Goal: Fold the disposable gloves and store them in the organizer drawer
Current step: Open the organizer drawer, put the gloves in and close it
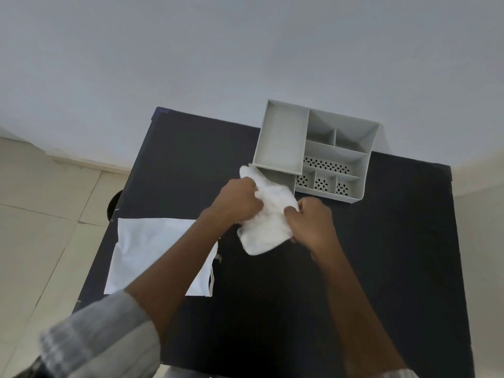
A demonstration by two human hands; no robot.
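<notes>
A white bundle of disposable gloves (268, 214) is held over the black table, just in front of the grey organizer (338, 151). My left hand (237, 200) grips the bundle's upper left part. My right hand (313, 222) pinches its right edge. The bundle's far tip reaches the open drawer (282, 174) at the organizer's front left corner. The organizer has one large tray on the left and several smaller compartments on the right, some with perforated bottoms.
A flat white plastic bag (152, 249) lies on the black table (381, 268) at the left, partly under my left forearm. A white wall stands behind the table. Tiled floor and a dark round object (114, 204) show at the left.
</notes>
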